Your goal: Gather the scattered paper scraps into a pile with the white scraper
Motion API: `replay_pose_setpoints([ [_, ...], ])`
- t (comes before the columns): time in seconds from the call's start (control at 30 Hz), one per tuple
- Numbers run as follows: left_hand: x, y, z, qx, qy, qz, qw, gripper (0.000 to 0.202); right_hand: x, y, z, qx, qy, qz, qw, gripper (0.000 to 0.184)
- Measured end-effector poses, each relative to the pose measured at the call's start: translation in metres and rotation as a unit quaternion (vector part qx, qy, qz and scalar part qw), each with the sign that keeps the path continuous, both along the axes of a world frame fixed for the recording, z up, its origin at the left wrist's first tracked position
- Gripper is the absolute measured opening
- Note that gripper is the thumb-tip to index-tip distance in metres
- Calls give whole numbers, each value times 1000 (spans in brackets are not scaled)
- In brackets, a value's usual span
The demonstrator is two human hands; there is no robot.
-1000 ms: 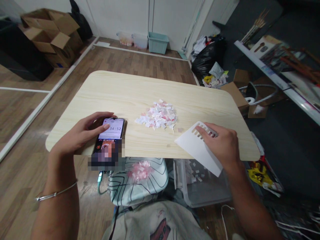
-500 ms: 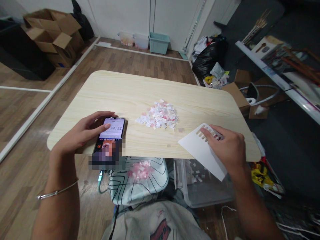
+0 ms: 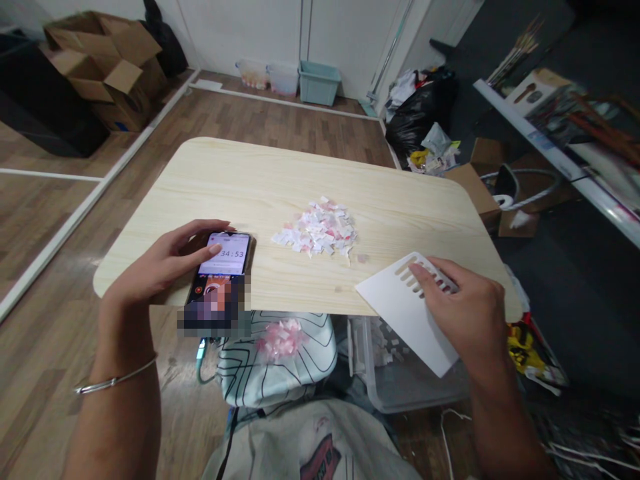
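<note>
My left hand [image 3: 177, 257] grips a smartphone [image 3: 227, 252] at the left front of the table, its thumb over the lit screen and its fingers along the far edge. The screen reads 34:53, and its lower part is blurred out. In my right hand [image 3: 467, 300] is a flat white scraper [image 3: 405, 313] with slots along its grip, held at the table's front edge and partly sticking out past it. Between my hands, a pile of small white and pink paper scraps [image 3: 320, 227] lies on the pale wooden table [image 3: 250, 173].
Below the front edge, pink and white scraps [image 3: 281, 340] sit on a patterned light-blue cloth [image 3: 305, 373]. Beside it is a clear plastic bin [image 3: 415, 393] holding white scraps. A cluttered shelf [image 3: 540, 137] stands at right, cardboard boxes [image 3: 107, 67] at far left.
My right hand and the scraper have shifted slightly right and toward me, baring more of the slots. The phone's display has gone from 34:52 to 34:53. My left hand stays put.
</note>
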State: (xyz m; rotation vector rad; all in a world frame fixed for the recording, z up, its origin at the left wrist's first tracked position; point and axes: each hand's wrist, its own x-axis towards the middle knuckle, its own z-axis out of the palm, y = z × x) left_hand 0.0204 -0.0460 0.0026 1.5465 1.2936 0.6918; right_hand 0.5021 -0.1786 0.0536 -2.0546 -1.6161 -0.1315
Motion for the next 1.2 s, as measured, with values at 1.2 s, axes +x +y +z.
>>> replay_pose_setpoints([
  [1.2,3,1,1,23,14,-5,1000,77,-74,-1,-13,-59,-13,121,991,24],
])
